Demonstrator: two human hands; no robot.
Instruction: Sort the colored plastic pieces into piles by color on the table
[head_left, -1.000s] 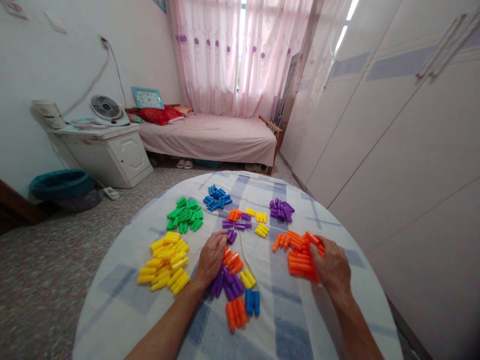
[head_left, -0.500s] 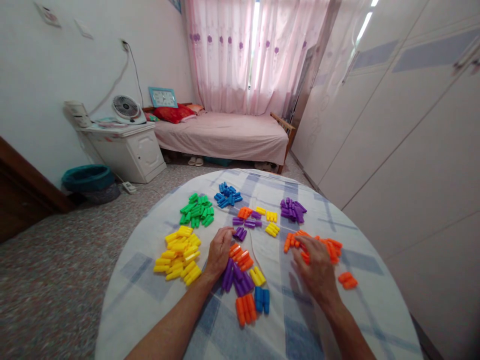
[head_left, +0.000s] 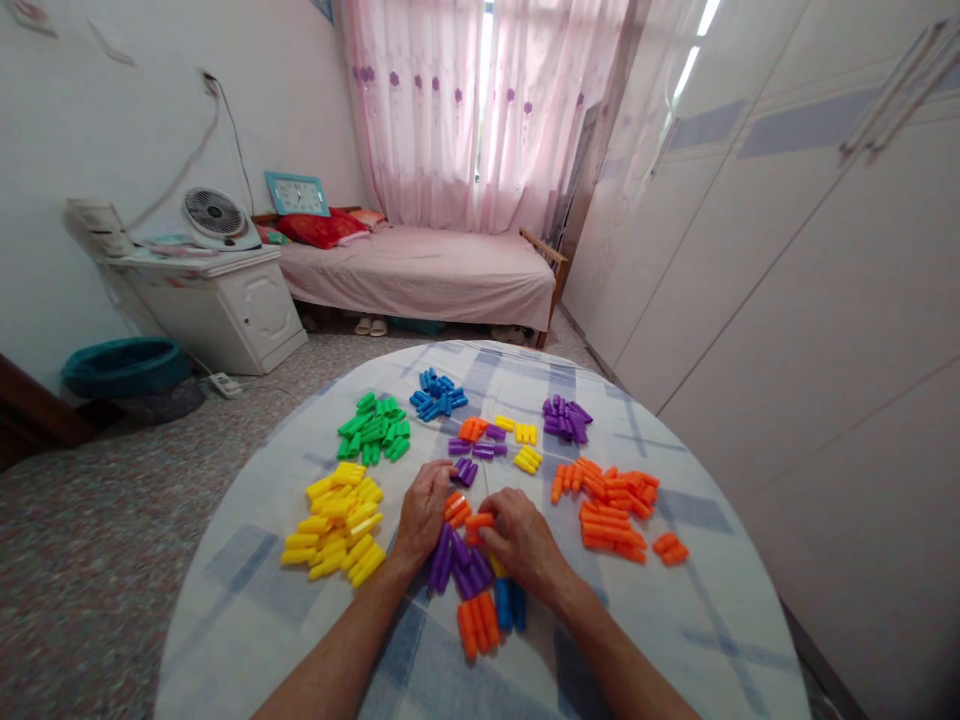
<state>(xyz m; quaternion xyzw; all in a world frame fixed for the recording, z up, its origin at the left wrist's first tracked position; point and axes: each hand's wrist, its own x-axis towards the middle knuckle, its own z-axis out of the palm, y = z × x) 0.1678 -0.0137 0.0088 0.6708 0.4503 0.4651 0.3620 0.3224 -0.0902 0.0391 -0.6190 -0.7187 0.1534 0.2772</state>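
Observation:
My left hand [head_left: 424, 508] rests on the table among the plastic building blocks, fingers slightly bent and not visibly wrapped round anything. Its fingertips are beside a purple block [head_left: 466, 472], and an orange block [head_left: 457, 509] lies just right of its palm. My right hand [head_left: 523, 537] pinches another orange block [head_left: 479, 524] close to that one. Directly below are a cluster of purple blocks [head_left: 469, 568], an orange block [head_left: 478, 624] and a blue block [head_left: 510, 604]. A yellow block under my right hand is mostly hidden.
Colour-sorted piles surround the middle: yellow [head_left: 335, 522], green [head_left: 373, 428], blue [head_left: 437, 395], purple [head_left: 566, 419] and orange [head_left: 607, 500]. Several small yellow, purple and orange blocks lie at centre. A checked cloth [head_left: 285, 640] covers the round table; a bed [head_left: 420, 265] stands beyond.
My right hand has moved left from the orange pile to the middle, bringing an orange block. My left hand stays by the same blocks. The camera view has shifted slightly right.

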